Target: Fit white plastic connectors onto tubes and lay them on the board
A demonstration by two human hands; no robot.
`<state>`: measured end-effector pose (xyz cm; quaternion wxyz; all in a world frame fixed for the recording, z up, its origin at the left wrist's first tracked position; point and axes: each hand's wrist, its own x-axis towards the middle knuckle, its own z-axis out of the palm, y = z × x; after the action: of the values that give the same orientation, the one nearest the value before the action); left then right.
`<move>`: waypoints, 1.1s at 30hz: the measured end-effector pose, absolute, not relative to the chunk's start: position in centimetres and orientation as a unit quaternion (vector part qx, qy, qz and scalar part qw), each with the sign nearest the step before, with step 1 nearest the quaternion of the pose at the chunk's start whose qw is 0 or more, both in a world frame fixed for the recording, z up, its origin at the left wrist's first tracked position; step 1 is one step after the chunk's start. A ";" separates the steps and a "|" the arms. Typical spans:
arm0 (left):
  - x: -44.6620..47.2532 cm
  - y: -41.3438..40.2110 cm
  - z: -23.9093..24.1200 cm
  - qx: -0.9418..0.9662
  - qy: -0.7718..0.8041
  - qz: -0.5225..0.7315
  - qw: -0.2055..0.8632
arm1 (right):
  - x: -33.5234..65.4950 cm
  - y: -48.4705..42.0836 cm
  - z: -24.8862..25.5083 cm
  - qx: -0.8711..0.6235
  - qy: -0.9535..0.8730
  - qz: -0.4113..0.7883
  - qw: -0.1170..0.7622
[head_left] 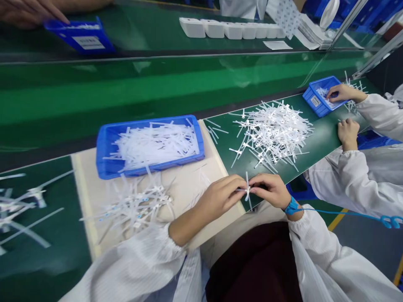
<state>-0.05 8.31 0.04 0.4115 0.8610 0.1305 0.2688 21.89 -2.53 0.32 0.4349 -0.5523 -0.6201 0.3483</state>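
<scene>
My left hand (220, 196) and my right hand (270, 189) meet at the table's near edge, both pinched on one small white plastic piece (247, 191) with a thin strip across it. A blue wrist strap (292, 206) with a coiled blue cord sits on my right wrist. Just beyond my hands lies a large pile of finished white pieces (272, 132) on the green mat. A blue tray (107, 144) full of white strips stands to the left on a beige pad (208, 167). More loose white pieces (135, 205) lie on the pad beside my left forearm.
A co-worker on the right has one hand (341, 92) in a small blue bin (315, 100) and the other hand (348, 133) resting on the mat. White housings (231, 29) line the far bench. Another blue bin (82, 35) sits far left under someone's hand (28, 12).
</scene>
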 end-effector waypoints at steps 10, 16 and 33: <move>-0.1 8.2 -0.1 0.856 0.130 0.282 0.413 | 21.9 -2.4 0.6 -0.545 -0.622 0.350 0.440; -0.1 8.2 -0.1 0.854 0.131 0.293 0.409 | 22.0 -2.4 0.6 -0.543 -0.628 0.349 0.435; -0.1 8.2 0.0 0.847 0.140 0.327 0.396 | 21.8 -2.5 -0.4 -0.535 -0.575 0.386 0.484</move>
<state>-0.10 8.23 0.01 0.3957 0.8467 0.1403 0.3267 21.79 -2.53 -0.36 0.4845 -0.5345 -0.5751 0.3858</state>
